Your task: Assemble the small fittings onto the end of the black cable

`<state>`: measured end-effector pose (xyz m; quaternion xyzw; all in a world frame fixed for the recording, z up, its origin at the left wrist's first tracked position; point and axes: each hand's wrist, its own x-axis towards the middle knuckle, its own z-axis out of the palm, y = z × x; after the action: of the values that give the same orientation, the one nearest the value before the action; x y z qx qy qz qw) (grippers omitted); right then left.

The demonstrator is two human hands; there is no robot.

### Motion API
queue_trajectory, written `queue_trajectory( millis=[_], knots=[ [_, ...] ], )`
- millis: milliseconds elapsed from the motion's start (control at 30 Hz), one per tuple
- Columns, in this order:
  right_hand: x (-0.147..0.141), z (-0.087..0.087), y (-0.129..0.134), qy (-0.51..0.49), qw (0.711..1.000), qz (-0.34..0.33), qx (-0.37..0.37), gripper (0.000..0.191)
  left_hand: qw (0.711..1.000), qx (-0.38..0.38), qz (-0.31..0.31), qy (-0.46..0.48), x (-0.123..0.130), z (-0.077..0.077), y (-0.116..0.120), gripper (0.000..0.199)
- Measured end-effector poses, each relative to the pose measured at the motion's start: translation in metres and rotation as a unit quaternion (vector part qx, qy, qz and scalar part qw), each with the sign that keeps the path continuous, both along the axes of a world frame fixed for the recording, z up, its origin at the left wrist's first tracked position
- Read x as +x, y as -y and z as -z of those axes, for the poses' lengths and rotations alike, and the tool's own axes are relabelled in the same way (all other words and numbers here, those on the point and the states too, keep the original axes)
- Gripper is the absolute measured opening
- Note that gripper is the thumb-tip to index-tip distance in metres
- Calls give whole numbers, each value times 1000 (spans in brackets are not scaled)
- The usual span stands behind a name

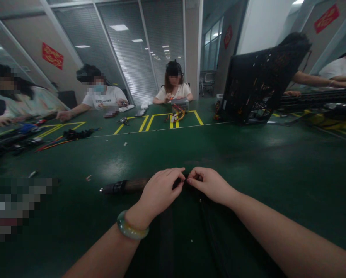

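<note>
Your left hand [161,191] and right hand [209,183] meet almost fingertip to fingertip, thumbs bent in, a posture that likely favours fine control. A dark handheld tool [123,187] lies just left of the grip, tip pointing away, presumably for easy reach; its other end is hidden behind your left hand. Whether either pinch holds anything cannot be told: the fingertips merge with darkness. Below your right hand, a dark strip [209,231] leaves the frame, its nature unclear.

Left of the fingers [177,191] lay one driver [126,187]; behind them, one bracelet [132,232]; beyond them were one case [254,85], three red signs [53,56].
</note>
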<state>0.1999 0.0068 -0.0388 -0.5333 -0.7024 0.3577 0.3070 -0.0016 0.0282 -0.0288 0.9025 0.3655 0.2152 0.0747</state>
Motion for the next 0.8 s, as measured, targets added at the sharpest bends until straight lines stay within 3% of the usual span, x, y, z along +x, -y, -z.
queue_trajectory(
  millis=[367,800],
  knots=[
    [1,-1,0,31,999,-5,10,10,1000,-3,-8,-19,0,-1,1,19],
    [0,-3,1,10,1000,0,-2,11,1000,-9,-8,-1,0,1,0,10]
  ],
)
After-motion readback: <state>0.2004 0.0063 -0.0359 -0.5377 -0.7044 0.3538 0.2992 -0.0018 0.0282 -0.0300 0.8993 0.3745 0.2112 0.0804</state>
